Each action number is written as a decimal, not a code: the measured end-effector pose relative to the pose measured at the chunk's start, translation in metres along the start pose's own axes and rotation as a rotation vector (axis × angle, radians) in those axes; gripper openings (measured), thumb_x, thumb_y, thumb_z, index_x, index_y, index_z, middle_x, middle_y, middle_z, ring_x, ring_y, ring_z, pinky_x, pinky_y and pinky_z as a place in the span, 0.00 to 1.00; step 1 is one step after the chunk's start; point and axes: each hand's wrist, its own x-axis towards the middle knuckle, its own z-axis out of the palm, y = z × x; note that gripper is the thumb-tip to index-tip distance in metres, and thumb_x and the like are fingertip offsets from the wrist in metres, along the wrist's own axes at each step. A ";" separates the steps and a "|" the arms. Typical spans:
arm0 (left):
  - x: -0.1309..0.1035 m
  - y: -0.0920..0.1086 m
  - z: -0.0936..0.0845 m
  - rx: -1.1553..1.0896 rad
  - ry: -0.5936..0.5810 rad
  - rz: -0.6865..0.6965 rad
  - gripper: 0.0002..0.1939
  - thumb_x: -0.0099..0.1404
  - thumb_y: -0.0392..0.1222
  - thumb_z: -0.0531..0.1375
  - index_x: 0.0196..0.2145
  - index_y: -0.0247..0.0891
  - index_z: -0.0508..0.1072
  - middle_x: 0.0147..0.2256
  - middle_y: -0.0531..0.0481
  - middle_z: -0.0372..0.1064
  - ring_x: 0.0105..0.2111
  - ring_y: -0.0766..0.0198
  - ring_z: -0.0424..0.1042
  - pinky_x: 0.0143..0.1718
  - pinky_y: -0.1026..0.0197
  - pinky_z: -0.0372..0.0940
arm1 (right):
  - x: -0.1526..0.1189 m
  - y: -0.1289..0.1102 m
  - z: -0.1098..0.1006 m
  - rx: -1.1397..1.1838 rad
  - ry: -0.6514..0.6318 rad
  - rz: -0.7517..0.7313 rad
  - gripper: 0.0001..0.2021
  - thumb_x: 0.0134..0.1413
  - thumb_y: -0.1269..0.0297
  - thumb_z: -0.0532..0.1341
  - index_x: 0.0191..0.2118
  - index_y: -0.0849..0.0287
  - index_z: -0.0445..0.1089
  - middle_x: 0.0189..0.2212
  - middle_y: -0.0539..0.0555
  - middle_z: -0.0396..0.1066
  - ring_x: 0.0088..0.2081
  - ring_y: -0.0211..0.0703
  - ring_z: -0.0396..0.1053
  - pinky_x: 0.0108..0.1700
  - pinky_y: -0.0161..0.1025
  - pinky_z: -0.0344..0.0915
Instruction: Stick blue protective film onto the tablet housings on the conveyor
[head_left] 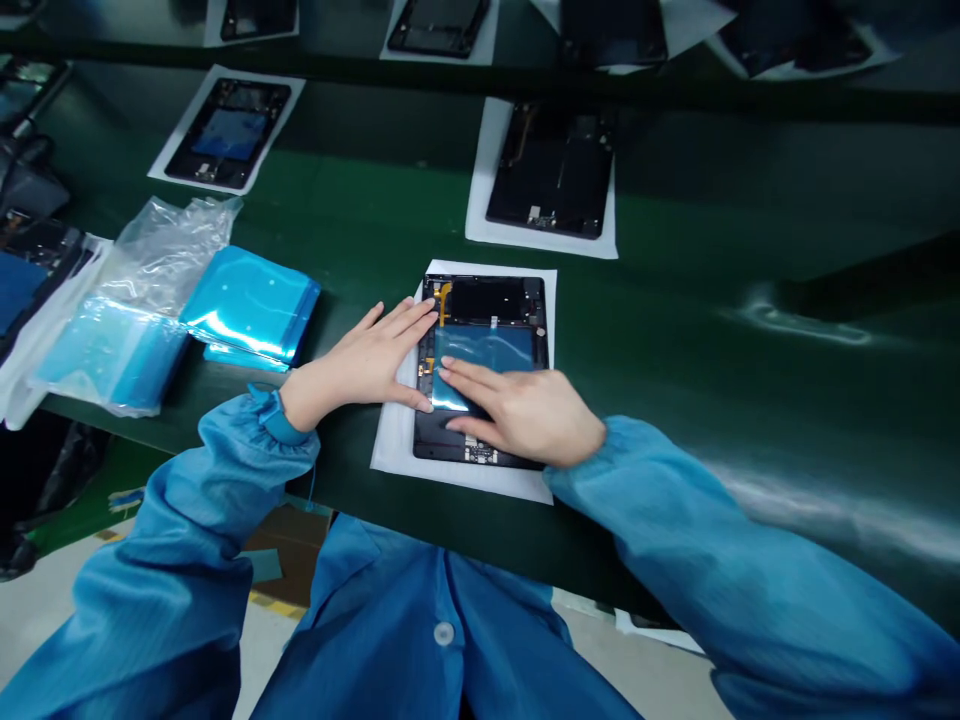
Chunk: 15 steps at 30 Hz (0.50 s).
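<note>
A black tablet-like device (489, 298) is laid flat on a white sheet (396, 445), its innards exposed; a glossy blue film (487, 345) is spread across its middle; an orange ribbon cable (445, 297) is seen toward eleven o'clock; small pale components (480, 454) are set at six o'clock.

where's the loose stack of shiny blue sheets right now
In the head view, the stack of shiny blue sheets lies on the green table, left of centre, between the clear plastic bag and the person's left hand.
</note>
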 end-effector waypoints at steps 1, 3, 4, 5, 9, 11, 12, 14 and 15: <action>0.000 0.000 0.000 0.001 0.001 -0.001 0.65 0.64 0.76 0.63 0.80 0.32 0.42 0.80 0.29 0.36 0.80 0.37 0.39 0.79 0.32 0.40 | 0.001 0.003 0.000 -0.001 0.026 0.049 0.30 0.75 0.43 0.54 0.71 0.56 0.71 0.68 0.57 0.71 0.41 0.51 0.84 0.34 0.44 0.74; 0.000 0.000 0.000 0.004 0.006 -0.003 0.65 0.64 0.76 0.63 0.80 0.31 0.43 0.80 0.29 0.37 0.80 0.37 0.40 0.79 0.32 0.39 | 0.004 0.007 0.001 -0.022 0.075 0.153 0.29 0.77 0.46 0.52 0.70 0.56 0.73 0.67 0.57 0.73 0.44 0.53 0.84 0.35 0.44 0.75; 0.000 0.000 -0.001 0.006 0.007 -0.006 0.65 0.64 0.76 0.63 0.79 0.31 0.43 0.80 0.29 0.37 0.80 0.37 0.40 0.79 0.32 0.39 | 0.005 0.006 0.001 -0.037 0.089 0.181 0.29 0.77 0.46 0.52 0.69 0.58 0.73 0.67 0.58 0.73 0.44 0.54 0.84 0.35 0.45 0.75; 0.000 0.000 -0.001 0.010 0.005 -0.011 0.64 0.64 0.76 0.63 0.79 0.31 0.43 0.79 0.29 0.37 0.80 0.37 0.40 0.79 0.32 0.39 | 0.004 0.004 0.003 -0.051 0.094 0.186 0.30 0.77 0.46 0.52 0.70 0.59 0.72 0.67 0.59 0.72 0.44 0.53 0.84 0.35 0.45 0.75; 0.000 0.003 -0.003 0.035 -0.018 -0.031 0.64 0.65 0.76 0.63 0.79 0.31 0.43 0.80 0.30 0.37 0.81 0.38 0.39 0.79 0.33 0.40 | -0.019 -0.019 0.007 -0.087 0.085 0.094 0.31 0.75 0.43 0.56 0.68 0.62 0.74 0.68 0.60 0.70 0.33 0.48 0.83 0.31 0.45 0.75; 0.000 0.004 -0.004 0.045 -0.026 -0.036 0.64 0.65 0.76 0.63 0.79 0.31 0.43 0.80 0.30 0.37 0.81 0.39 0.39 0.80 0.34 0.39 | -0.031 -0.024 0.008 -0.066 0.088 0.033 0.28 0.75 0.44 0.57 0.66 0.58 0.77 0.65 0.58 0.74 0.31 0.45 0.82 0.31 0.44 0.75; -0.001 0.004 -0.005 0.046 -0.028 -0.037 0.64 0.65 0.76 0.63 0.80 0.31 0.43 0.80 0.31 0.37 0.81 0.39 0.39 0.80 0.34 0.39 | -0.034 -0.022 0.008 -0.048 0.095 0.022 0.26 0.75 0.45 0.57 0.65 0.56 0.78 0.64 0.57 0.75 0.31 0.44 0.82 0.32 0.43 0.76; -0.001 0.003 -0.006 0.043 -0.032 -0.037 0.64 0.65 0.76 0.63 0.80 0.32 0.43 0.80 0.31 0.37 0.81 0.39 0.39 0.80 0.34 0.39 | -0.032 -0.010 0.007 -0.018 0.133 0.079 0.24 0.76 0.47 0.57 0.63 0.55 0.79 0.62 0.55 0.77 0.36 0.46 0.84 0.34 0.42 0.76; -0.001 0.003 -0.007 0.040 -0.035 -0.035 0.64 0.65 0.77 0.63 0.80 0.33 0.43 0.80 0.31 0.36 0.81 0.39 0.39 0.80 0.34 0.38 | -0.029 -0.002 0.007 -0.012 0.157 0.145 0.24 0.76 0.48 0.56 0.63 0.54 0.79 0.62 0.55 0.77 0.40 0.48 0.85 0.35 0.41 0.76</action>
